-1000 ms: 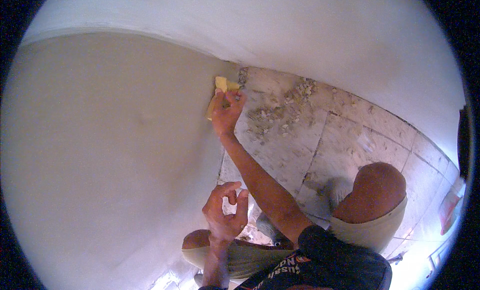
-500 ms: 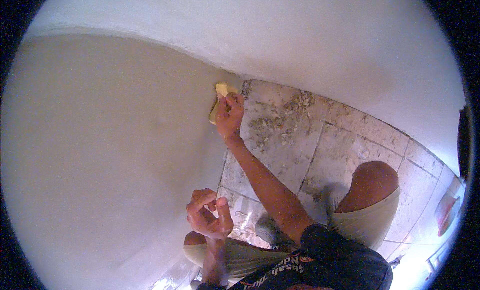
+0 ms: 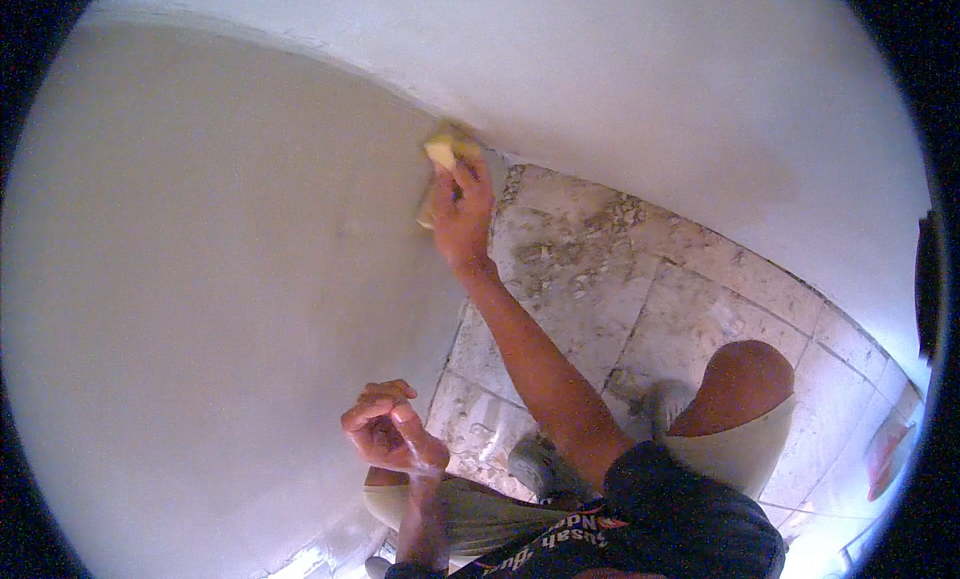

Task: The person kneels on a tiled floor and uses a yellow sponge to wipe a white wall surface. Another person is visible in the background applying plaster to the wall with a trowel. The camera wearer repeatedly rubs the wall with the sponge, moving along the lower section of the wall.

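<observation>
A yellow sponge (image 3: 440, 153) is gripped in my right hand (image 3: 463, 214), its ends showing above and beside the fingers. It lies against the damp grey-beige wall (image 3: 220, 229), close to the corner where that wall meets the paler one. My right arm reaches out over the floor. Lower down, my left hand (image 3: 388, 431) is held up in front of the same wall above my left knee. Its fingers are curled in toward the thumb, and nothing shows in them.
The pale wall (image 3: 660, 89) runs along the far side to the right. Crumbs of rubble (image 3: 570, 244) lie on the dirty tiled floor (image 3: 590, 319) by the corner. My bent right knee (image 3: 738, 379) is on the right. A reddish object (image 3: 886, 461) is at the far right edge.
My right hand has moved the sponge slightly up along the wall toward the corner. My left hand has shifted left, and its fingers have curled closer to the thumb.
</observation>
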Motion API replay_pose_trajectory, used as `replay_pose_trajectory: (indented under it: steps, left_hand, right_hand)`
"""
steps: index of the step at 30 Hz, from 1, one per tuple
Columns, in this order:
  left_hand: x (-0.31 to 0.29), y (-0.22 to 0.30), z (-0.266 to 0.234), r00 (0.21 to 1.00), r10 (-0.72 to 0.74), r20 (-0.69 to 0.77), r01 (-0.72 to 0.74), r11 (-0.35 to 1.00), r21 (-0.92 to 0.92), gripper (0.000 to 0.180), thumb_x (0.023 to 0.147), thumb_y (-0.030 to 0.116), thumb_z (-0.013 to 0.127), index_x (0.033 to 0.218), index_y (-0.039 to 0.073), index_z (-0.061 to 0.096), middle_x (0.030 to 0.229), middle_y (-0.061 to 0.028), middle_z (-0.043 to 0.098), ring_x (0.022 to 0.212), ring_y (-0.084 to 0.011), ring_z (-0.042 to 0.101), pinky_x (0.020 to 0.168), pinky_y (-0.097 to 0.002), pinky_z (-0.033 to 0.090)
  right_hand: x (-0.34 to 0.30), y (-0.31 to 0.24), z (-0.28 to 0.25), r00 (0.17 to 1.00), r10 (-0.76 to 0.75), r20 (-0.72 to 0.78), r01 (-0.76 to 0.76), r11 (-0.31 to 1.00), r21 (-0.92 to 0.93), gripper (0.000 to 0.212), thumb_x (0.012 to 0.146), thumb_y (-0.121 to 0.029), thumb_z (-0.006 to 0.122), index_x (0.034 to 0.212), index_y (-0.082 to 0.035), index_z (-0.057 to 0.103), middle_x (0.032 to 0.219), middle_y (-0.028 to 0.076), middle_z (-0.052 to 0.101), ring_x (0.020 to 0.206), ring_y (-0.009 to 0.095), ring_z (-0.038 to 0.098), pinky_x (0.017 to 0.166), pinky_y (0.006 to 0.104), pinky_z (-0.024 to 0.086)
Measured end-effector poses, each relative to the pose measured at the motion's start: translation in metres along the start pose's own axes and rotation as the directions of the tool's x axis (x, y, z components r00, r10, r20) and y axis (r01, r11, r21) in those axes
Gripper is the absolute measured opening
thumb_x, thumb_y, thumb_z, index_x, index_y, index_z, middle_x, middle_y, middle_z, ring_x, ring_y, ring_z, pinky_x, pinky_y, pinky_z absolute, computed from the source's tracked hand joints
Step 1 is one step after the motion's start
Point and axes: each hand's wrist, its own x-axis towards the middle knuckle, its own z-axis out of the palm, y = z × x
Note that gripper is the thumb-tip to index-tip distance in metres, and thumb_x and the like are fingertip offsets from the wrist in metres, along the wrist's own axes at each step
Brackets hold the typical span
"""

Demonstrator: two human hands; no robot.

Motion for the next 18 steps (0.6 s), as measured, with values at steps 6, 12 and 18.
replay_pose_trajectory:
  steps: [6, 12, 18]
  left_hand:
    - [-0.001, 0.000, 0.002, 0.999, 0.030, 0.028, -0.029, 0.999, -0.021, 0.022, 0.097, 0.015, 0.064, 0.105, 0.005, 0.045, 0.084, -0.0067, 0.052, 0.073, -0.0177, 0.053, 0.067, -0.0339, 0.048]
    - [0.002, 0.001, 0.000, 1.000, 0.010, 0.005, -0.010, 1.000, -0.007, 0.023, 0.097, 0.014, 0.064, 0.105, 0.005, 0.045, 0.087, -0.0077, 0.052, 0.073, -0.0170, 0.052, 0.067, -0.0336, 0.048]
    - [0.002, 0.013, 0.005, 1.000, 0.023, 0.013, -0.023, 1.000, 0.006, 0.024, 0.097, 0.018, 0.066, 0.105, 0.006, 0.046, 0.080, -0.0064, 0.053, 0.070, -0.0159, 0.051, 0.064, -0.0333, 0.048]
  right_hand:
    - [-0.001, -0.087, 0.041, 0.954, -0.286, 0.091, 0.267, 0.947, 0.177, 0.024, 0.081, 0.002, 0.070, 0.105, -0.004, 0.073, 0.104, 0.015, 0.064, 0.096, 0.032, 0.063, 0.084, 0.0408, 0.053]
    - [0.056, -0.191, 0.101, 0.834, -0.548, -0.066, 0.550, 0.814, 0.189, 0.025, 0.084, -0.009, 0.074, 0.108, -0.005, 0.071, 0.111, 0.018, 0.060, 0.095, 0.037, 0.059, 0.082, 0.0478, 0.050]
    - [0.030, -0.036, 0.031, 0.969, -0.243, 0.038, 0.244, 0.969, -0.031, 0.014, 0.091, -0.006, 0.066, 0.103, 0.001, 0.070, 0.119, 0.024, 0.061, 0.110, 0.042, 0.060, 0.098, 0.0472, 0.048]
